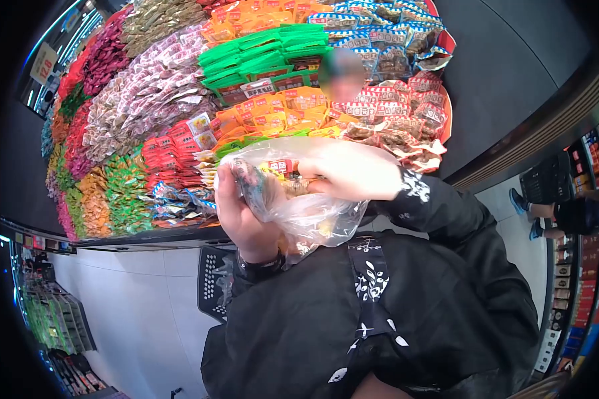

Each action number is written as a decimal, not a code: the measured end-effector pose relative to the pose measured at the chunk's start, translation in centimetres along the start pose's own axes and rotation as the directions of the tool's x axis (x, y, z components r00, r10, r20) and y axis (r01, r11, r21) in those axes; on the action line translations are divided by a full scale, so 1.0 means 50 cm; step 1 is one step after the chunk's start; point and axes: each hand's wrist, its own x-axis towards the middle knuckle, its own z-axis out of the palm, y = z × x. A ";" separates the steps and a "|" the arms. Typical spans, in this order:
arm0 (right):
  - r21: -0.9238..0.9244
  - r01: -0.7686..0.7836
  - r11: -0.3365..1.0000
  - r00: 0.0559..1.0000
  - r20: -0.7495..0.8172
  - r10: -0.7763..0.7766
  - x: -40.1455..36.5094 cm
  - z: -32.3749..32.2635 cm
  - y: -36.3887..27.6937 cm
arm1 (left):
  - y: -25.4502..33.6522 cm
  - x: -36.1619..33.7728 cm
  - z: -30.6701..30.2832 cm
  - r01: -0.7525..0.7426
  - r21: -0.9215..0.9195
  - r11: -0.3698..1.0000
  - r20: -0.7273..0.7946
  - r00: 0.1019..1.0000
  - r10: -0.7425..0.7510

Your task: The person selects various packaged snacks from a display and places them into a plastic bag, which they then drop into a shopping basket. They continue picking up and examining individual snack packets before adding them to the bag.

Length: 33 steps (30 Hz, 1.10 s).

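While left hand [243, 213] and right hand [356, 174] grip the plastic bag [306, 216], snack packets [180, 100] pile behind it, with a basket [213, 282] below.

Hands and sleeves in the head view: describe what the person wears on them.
Both hands are bare, without gloves. The left sleeve is black, with a dark band at the wrist below the left hand. The right sleeve is black too, with white printed marks near the cuff by the right hand.
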 end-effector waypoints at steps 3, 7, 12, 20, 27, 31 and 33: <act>0.242 -0.030 0.970 0.984 -0.164 0.072 -0.003 -0.056 -0.057 | 0.031 0.010 -0.043 0.054 -0.037 0.998 0.113 0.992 -0.049; 0.869 0.085 0.488 0.941 -0.231 0.248 0.000 -0.079 -0.077 | 0.049 0.024 -0.058 0.048 -0.016 0.999 0.070 0.996 -0.047; 0.922 0.100 0.373 0.908 -0.238 0.344 0.034 -0.027 -0.087 | 0.039 0.028 -0.109 0.036 0.045 0.998 0.251 0.967 -0.046; 0.856 0.150 0.494 0.925 -0.298 0.235 0.081 -0.002 -0.157 | 0.083 -0.005 -0.071 0.304 -0.112 0.946 0.352 0.902 -0.248; 0.964 0.164 0.207 0.985 -0.170 0.009 0.072 0.013 -0.139 | 0.093 -0.061 -0.067 -0.045 -0.078 0.996 0.106 0.993 0.054; 0.893 0.074 0.443 0.997 -0.051 -0.065 0.068 0.040 -0.152 | 0.089 -0.106 -0.074 -0.244 0.246 0.938 0.007 0.968 0.251; 0.920 0.067 0.386 0.996 -0.036 -0.086 0.065 0.053 -0.158 | 0.087 -0.124 -0.080 -0.262 0.300 0.917 0.003 0.962 0.273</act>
